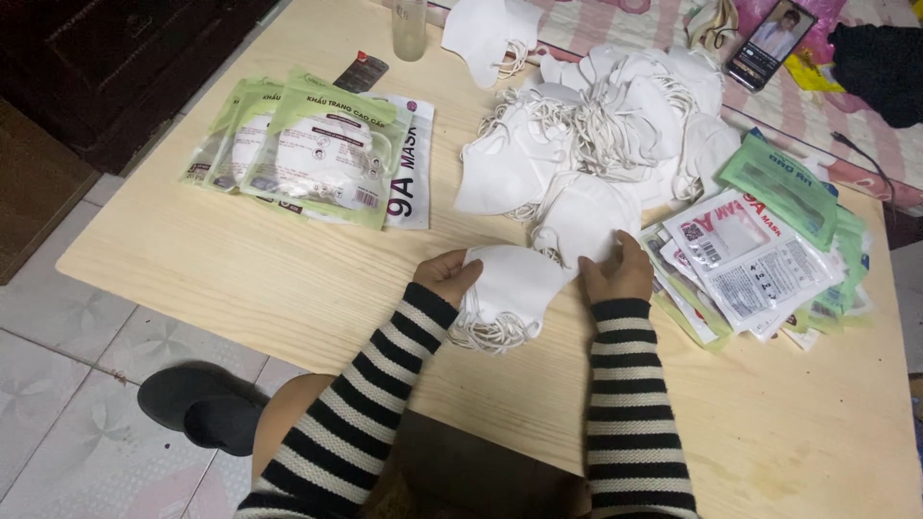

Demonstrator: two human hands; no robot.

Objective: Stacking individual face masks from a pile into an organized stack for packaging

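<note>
My left hand and my right hand both grip a small stack of white face masks just above the light wooden table. The stack's white ear loops hang in a bunch below it, near my left wrist. Both sleeves are black-and-white striped. Right behind my hands lies a big loose heap of white masks with tangled loops.
Filled green-and-white mask packets lie at the table's back left. A fan of empty flat packets lies at the right. A clear glass, a phone and a dark cloth are at the back. A black slipper is on the tiled floor.
</note>
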